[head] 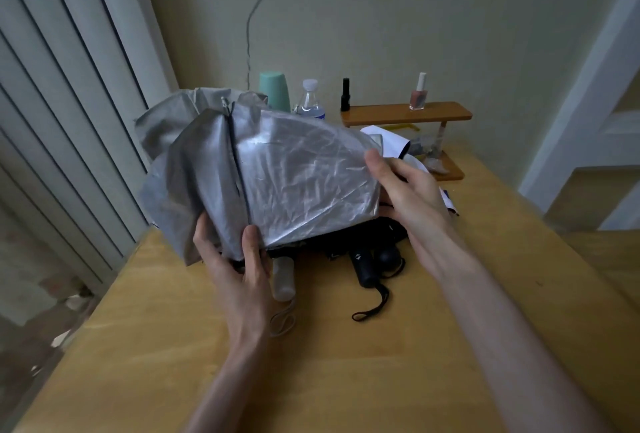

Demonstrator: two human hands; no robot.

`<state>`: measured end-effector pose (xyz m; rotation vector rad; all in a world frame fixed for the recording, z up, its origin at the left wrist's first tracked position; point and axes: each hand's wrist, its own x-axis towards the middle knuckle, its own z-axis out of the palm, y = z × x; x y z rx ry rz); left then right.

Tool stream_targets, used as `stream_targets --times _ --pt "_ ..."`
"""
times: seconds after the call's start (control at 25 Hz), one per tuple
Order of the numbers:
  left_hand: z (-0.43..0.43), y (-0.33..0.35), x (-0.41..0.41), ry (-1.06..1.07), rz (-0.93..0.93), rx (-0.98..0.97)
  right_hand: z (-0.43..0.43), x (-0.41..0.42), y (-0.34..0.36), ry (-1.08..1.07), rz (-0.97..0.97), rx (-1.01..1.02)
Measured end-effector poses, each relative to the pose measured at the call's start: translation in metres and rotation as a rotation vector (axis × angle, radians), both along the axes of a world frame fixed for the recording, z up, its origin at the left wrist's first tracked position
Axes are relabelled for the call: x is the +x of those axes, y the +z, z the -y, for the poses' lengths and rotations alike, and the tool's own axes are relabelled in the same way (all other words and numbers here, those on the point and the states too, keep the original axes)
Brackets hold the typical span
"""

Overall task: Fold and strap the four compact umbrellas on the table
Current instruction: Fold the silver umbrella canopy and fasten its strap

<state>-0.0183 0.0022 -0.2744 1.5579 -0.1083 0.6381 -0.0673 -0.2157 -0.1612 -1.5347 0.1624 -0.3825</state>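
Left grip (239, 270), right grip (405, 190) hold silver umbrella (294, 176); black umbrellas (363, 266) half-hidden.

At the far wall I see a mint-green container (274, 90) just beside a clear water bottle (310, 102) with a white cap. To their right, a small wooden shelf (381, 114) carries a black nail-polish bottle (345, 96) and a pink one (418, 95), well apart. Grey blinds (52, 93) fill my left.

Silver umbrella (298, 176); black umbrella handle (362, 266); yellow-brown table (346, 363); mint bottle (275, 91)
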Motion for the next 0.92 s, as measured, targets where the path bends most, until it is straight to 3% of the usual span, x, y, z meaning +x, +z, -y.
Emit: stream_targets --times 0.12,0.32,0.48,0.76,0.92 --pt "0.000 -0.003 -0.002 0.005 0.002 0.039 -0.002 0.001 -0.004 -0.174 0.104 0.075" --pt "0.002 0.004 -0.007 0.003 0.008 0.019 0.005 0.001 -0.001 0.031 0.163 0.366" --pt "0.003 0.007 -0.012 -0.004 0.036 0.010 0.005 0.001 0.000 0.011 0.036 0.253" --pt "-0.002 0.015 -0.010 -0.010 0.027 0.024 0.018 -0.001 0.002 0.025 0.140 0.215" --pt "-0.008 0.018 -0.008 0.022 0.019 0.023 0.030 -0.007 0.002 0.210 -0.047 0.194"
